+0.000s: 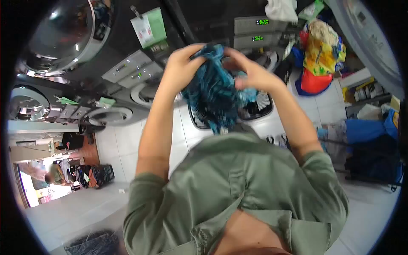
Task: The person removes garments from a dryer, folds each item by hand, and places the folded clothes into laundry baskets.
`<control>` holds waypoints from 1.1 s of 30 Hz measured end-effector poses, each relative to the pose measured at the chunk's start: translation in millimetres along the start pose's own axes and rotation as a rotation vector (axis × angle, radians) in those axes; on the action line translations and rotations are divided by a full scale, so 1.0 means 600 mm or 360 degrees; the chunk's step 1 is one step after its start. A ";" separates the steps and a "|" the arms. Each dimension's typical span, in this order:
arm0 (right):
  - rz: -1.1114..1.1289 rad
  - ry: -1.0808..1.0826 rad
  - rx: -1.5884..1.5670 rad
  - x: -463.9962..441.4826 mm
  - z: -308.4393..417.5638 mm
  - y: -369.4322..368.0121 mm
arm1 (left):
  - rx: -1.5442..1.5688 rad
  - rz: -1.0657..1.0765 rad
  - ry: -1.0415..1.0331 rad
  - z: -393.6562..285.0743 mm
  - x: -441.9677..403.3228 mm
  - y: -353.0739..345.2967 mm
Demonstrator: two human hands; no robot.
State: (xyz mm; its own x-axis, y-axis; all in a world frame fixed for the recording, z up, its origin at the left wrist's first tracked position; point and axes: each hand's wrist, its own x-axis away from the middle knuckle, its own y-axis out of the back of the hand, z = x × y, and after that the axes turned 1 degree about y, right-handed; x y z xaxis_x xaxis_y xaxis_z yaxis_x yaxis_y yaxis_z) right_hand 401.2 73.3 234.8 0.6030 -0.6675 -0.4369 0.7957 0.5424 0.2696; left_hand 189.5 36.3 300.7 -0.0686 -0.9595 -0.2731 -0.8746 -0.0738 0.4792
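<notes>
A dark blue and teal patterned cloth garment (212, 91) hangs crumpled in front of my chest. My left hand (182, 63) is closed on its bunched upper edge, thumb in front. On the other side, my right hand (250, 72) curves around the cloth, its fingertips at the top edge and its thumb lower down. Motion blurs these right fingers a little, and the folds hide some of them. Lighter teal cloth (247, 94) shows below the right thumb. Behind the garment stand a dark basket (197, 119) and another dark basket (265, 106) on the tiles.
Dark front-loading machines line the far side, with a round door (63, 34) at upper left and an open door (369, 38) at upper right. A colourful full bag (321, 55) stands on the right, near blue bags (365, 131). Another person (55, 174) is far left.
</notes>
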 end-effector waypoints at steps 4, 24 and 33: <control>-0.0168 -0.0408 -0.0325 -0.088 0.048 -0.029 | 0.0402 -0.0009 -0.0049 0.011 -0.044 -0.013; -0.0474 -0.0030 -0.0639 -0.150 0.372 0.330 | 0.1836 -0.0493 0.1244 0.460 0.123 0.010; -0.1158 -0.0155 -0.0489 -0.120 0.322 0.456 | 0.2418 -0.0401 0.0844 0.368 0.111 0.064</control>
State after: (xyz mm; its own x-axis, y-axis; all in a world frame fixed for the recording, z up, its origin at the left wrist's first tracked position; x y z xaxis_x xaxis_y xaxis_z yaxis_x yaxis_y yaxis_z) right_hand 586.5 171.0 505.9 -0.0487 -0.9423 -0.3313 0.9490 0.0598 -0.3095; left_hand 45.2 29.6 116.6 0.0242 -0.9697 0.2431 -0.5014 -0.2221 -0.8362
